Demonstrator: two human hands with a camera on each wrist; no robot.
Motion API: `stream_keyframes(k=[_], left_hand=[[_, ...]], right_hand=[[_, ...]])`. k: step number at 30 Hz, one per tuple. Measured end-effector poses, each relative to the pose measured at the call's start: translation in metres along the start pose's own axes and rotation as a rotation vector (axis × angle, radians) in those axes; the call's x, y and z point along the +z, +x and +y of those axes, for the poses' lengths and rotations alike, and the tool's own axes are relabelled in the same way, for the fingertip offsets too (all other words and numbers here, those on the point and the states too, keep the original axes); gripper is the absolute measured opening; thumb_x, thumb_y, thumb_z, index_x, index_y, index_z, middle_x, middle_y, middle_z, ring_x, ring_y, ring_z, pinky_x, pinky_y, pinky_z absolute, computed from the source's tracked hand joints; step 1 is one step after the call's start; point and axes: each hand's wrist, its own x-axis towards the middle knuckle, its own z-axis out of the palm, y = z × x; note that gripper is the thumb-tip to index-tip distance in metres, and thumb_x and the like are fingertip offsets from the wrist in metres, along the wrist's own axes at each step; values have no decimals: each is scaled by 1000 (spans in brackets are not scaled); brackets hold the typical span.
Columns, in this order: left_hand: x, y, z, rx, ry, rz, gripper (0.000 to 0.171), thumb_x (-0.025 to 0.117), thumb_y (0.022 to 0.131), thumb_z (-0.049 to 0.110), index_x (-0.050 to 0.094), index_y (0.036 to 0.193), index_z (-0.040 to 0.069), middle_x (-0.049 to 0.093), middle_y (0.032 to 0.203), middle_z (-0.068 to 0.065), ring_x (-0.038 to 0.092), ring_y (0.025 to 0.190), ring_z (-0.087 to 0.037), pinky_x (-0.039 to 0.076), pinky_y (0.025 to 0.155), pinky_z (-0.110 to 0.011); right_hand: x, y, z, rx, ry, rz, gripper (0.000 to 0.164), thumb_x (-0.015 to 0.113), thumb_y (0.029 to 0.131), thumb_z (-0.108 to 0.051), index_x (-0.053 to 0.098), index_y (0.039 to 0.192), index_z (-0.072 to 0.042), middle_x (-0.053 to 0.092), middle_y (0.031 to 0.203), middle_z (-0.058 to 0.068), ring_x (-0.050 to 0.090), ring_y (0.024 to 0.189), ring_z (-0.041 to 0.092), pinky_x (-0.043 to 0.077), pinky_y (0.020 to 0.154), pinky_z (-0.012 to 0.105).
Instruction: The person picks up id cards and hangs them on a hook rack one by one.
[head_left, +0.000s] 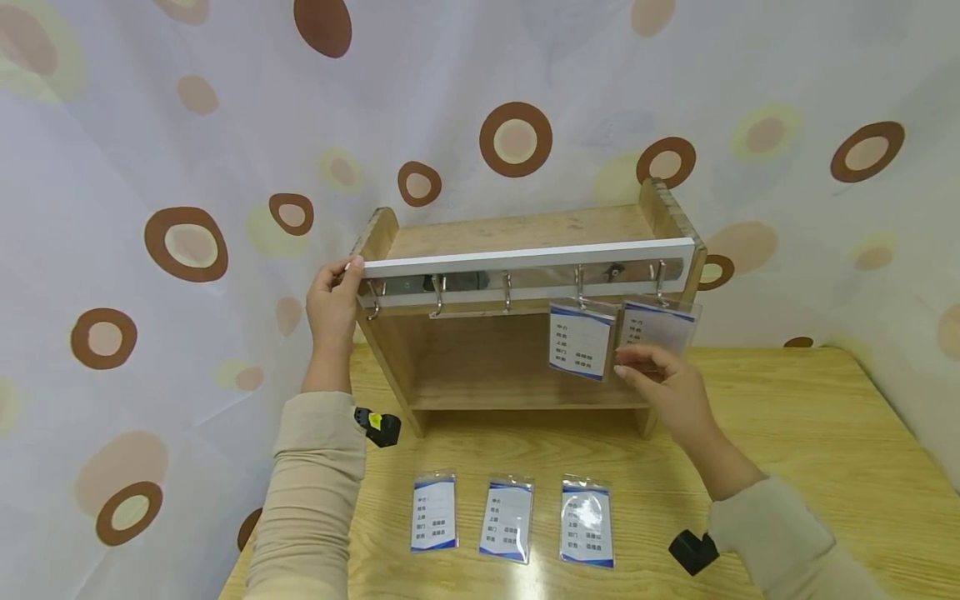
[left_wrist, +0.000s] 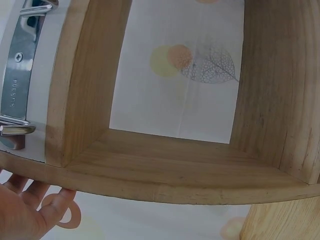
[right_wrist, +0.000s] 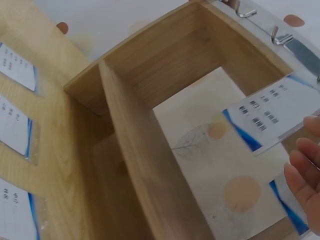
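A wooden shelf (head_left: 525, 229) bears a white rail with a metal strip and several hooks (head_left: 506, 292) along its upper front. My left hand (head_left: 333, 304) holds the shelf's upper left corner, its fingers (left_wrist: 62, 200) against the outer side panel. Two clear badge holders with blue-edged cards hang at the right: one badge (head_left: 579, 340) on the fourth hook, another badge (head_left: 667, 321) on the last. Beside the first badge's lower right edge is my right hand (head_left: 667, 387), thumb and fingers apart in the right wrist view. It partly covers the last badge.
Three more badges lie in a row on the wooden table before the shelf: a left badge (head_left: 433, 512), a middle badge (head_left: 507, 518) and a right badge (head_left: 587, 523). Behind the shelf hangs a patterned cloth (head_left: 450, 83). The table (head_left: 795, 433) extends to the right.
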Motion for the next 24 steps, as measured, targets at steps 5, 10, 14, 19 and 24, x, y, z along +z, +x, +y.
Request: stream_keyframes(k=[5,10,14,19,24], left_hand=[[-1,-2,1,3,-11,-2,39,60,79,36,60,105,7,50,85,3,44,82,-10,36,68,-22],[0,-2,1,0,-20,-4,39,60,79,36,60,105,7,50,86,3,44,82,-10,36,68,-22],[1,-2,1,2,-27,-3,39,60,79,37,60,105,8,51,87,3,45,83,-10,37,68,-23],[2,-3,1,7,-30,1,39,61,79,36,60,105,7,51,86,3,45,82,-10,37,68,-23],[2,-3,1,24,-29,7,38,61,79,34,60,104,6,51,84,3,45,83,-10,37,69,-23]], right_hand=[[1,-10,13,56,27,-63,28,59,82,-13,56,104,4,55,96,11,51,82,1,41,70,13],[3,-18,28,126,3,-114,30,58,83,-15,55,106,3,55,97,15,50,80,4,42,68,17],[6,-23,41,173,0,-149,31,60,82,-14,54,106,4,55,96,16,51,79,7,44,67,19],[11,-30,59,232,48,-186,33,61,80,-11,52,105,9,55,96,19,52,79,8,45,69,22],[18,-37,74,268,64,-210,33,62,79,-9,53,105,9,54,97,23,54,79,12,46,69,24]])
